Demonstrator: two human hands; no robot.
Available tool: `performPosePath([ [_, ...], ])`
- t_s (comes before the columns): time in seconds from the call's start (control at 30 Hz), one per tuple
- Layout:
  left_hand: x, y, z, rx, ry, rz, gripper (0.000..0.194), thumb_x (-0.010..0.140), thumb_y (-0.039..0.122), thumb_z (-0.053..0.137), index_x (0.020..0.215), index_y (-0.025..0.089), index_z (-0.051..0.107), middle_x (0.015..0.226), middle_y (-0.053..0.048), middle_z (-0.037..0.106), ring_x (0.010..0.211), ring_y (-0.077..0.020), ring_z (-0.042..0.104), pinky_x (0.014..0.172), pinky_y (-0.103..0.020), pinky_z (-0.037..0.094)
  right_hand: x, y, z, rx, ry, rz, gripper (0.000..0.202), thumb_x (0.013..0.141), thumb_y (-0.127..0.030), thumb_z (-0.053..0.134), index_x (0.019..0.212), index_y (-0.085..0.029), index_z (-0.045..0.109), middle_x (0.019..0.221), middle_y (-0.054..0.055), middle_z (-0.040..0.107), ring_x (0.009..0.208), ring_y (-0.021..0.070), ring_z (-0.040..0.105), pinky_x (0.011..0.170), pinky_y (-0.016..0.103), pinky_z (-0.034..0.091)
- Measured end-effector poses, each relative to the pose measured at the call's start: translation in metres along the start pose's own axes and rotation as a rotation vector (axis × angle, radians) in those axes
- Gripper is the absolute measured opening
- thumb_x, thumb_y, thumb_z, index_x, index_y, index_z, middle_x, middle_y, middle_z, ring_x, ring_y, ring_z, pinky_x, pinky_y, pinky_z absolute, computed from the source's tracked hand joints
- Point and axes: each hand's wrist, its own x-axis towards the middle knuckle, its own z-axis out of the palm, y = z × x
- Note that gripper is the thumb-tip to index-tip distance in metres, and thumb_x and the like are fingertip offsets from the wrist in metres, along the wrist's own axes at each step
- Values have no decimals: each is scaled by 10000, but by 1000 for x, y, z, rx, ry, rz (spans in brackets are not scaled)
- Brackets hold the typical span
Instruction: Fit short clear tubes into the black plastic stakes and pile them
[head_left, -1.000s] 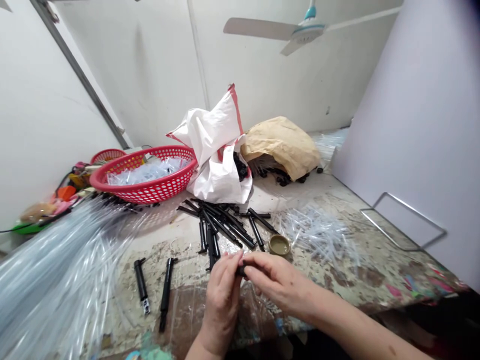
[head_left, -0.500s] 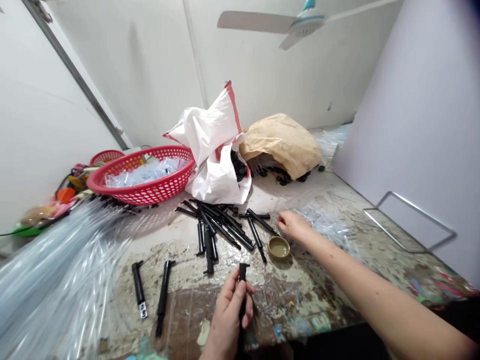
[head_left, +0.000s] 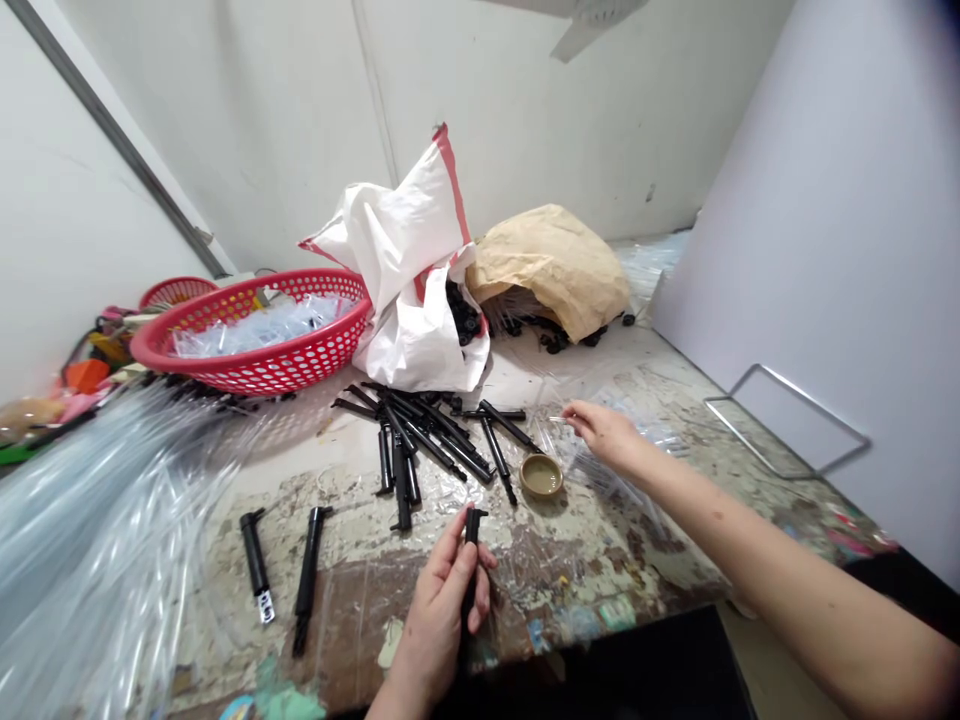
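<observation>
My left hand [head_left: 442,590] is closed around a black plastic tube [head_left: 472,528] held nearly upright, its hooked tip pointing up. To the right, my right hand [head_left: 606,432] pinches a small clear plastic piece [head_left: 559,419] by one end. This hand is above the edge of a pile of clear plastic pieces [head_left: 664,437]. A small round bowl [head_left: 541,478] with a pale liquid stands between my hands. Beyond my left hand lies a heap of similar black tubes [head_left: 431,430]. Two more, a short tube [head_left: 255,553] with a white label and a longer tube [head_left: 309,570], lie at the left.
A red perforated basket [head_left: 292,375] holds clear pieces. Behind the heap stand a white sack [head_left: 405,235] and a brown paper bag [head_left: 555,260], both with black parts. Long clear tubes [head_left: 97,530] spread over the left side. A metal wire frame [head_left: 787,375] is at the right.
My right hand has come up from the clear pile, and a clear piece now shows in its fingers. The left hand still holds the black tube. The view has shifted slightly.
</observation>
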Motion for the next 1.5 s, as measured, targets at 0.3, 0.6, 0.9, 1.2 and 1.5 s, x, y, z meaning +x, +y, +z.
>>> performPosePath([
  [0.3,-1,1,3,44,-5,42,500,812,374,576,1250,197,411,779,-8,576,441,-33,398,376,-146,278,-35,-31,9,-390,-72,-388,194,786,-133,557,653,-233,656,666,22,611,757,187,477,849,403,232],
  [0.6,-2,-2,1,29,-10,58,460,786,390,599,1170,191,444,769,-9,585,449,-43,427,367,-147,276,-50,-45,4,-171,-15,-338,167,840,-191,502,754,-212,644,768,31,640,793,195,522,872,416,285],
  [0.9,-6,2,0,-37,-3,87,338,822,384,556,1075,170,490,781,-8,582,435,-23,384,379,-142,263,-91,-80,28,429,-171,-165,152,826,-270,488,814,-195,618,745,-9,648,702,131,587,649,241,432],
  [1.2,-7,5,-4,-147,-31,51,314,836,392,526,1034,149,513,748,-8,571,403,-15,354,358,-142,208,-87,-86,37,388,-153,-149,174,826,-307,489,806,-196,622,727,-9,657,666,126,594,639,237,436],
  [1.5,-7,5,-5,-179,-35,43,332,822,398,544,1039,148,519,732,-5,565,402,-17,356,357,-143,209,-89,-93,38,408,-183,-123,190,827,-321,466,836,-188,601,735,9,655,675,136,597,646,248,448],
])
